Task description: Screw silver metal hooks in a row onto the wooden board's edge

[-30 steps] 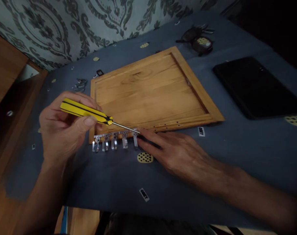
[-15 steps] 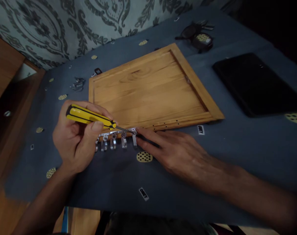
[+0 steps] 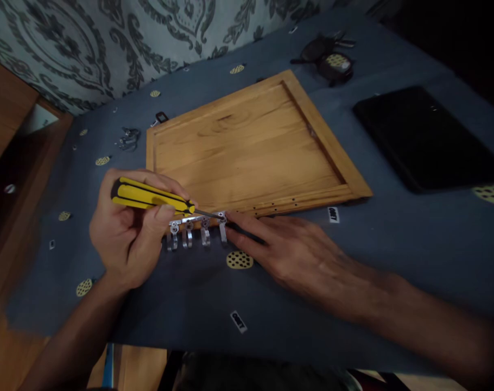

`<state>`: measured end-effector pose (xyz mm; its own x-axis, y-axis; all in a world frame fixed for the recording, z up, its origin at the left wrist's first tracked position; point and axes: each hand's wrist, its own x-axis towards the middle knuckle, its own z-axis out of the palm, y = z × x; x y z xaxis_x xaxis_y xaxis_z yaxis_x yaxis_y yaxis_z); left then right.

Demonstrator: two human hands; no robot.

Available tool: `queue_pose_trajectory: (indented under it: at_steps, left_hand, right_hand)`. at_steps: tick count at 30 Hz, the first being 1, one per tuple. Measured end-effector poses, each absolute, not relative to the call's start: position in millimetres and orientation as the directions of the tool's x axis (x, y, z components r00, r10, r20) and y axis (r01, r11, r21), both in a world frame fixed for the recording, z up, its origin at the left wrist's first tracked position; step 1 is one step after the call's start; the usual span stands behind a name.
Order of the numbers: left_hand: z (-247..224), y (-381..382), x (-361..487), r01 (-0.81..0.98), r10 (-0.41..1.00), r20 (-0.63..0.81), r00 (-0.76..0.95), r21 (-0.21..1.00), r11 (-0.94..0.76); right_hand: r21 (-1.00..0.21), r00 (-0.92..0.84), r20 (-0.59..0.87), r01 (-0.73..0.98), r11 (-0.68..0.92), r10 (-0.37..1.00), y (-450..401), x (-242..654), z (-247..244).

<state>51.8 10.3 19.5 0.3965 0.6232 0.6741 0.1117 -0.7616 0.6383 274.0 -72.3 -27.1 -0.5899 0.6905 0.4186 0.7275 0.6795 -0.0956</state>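
My left hand (image 3: 128, 233) is closed round the yellow-and-black handle of a screwdriver (image 3: 151, 197). Its shaft slants down to the right, with the tip at a screw on the rightmost metal hook (image 3: 223, 229). Several silver hooks sit in a row on a metal strip (image 3: 188, 220) along the near edge of a framed wooden board (image 3: 234, 146). The fingertips of my right hand (image 3: 296, 250) press together at that rightmost hook from the right. A dark strip shows between those fingers; I cannot tell whether it is shadow or an object.
A blue patterned cloth (image 3: 182, 304) covers the table. Loose metal pieces (image 3: 128, 138) lie left of the board, near a small black clip-like piece (image 3: 162, 117). A black tablet-like slab (image 3: 426, 141) is at right; a dark pouch with keys (image 3: 332, 65) lies behind. Patterned wall at the back.
The screwdriver handle has turned slightly in my left hand, its tip still at the rightmost hook. My right hand keeps its place there. The view has shifted a little.
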Motion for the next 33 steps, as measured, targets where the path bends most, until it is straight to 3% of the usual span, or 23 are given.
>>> queue_pose_trajectory:
  at_steps: [10, 25, 33]
  left_hand:
    - [23.0, 12.1, 50.8, 0.134, 0.59, 0.688, 0.422, 0.597, -0.791]
    - [26.9, 9.7, 49.1, 0.17, 0.638, 0.624, 0.452, 0.642, -0.748]
    - [30.4, -0.3, 52.8, 0.159, 0.77, 0.487, 0.411, 0.794, -0.587]
  right_hand:
    - [-0.09, -0.59, 0.415, 0.731, 0.676, 0.693, -71.5, 273.5, -27.7]
    - [-0.084, -0.589, 0.405, 0.738, 0.67, 0.699, -72.4, 274.6, -27.6]
    - [-0.099, -0.586, 0.416, 0.731, 0.675, 0.695, -70.6, 273.0, -28.2]
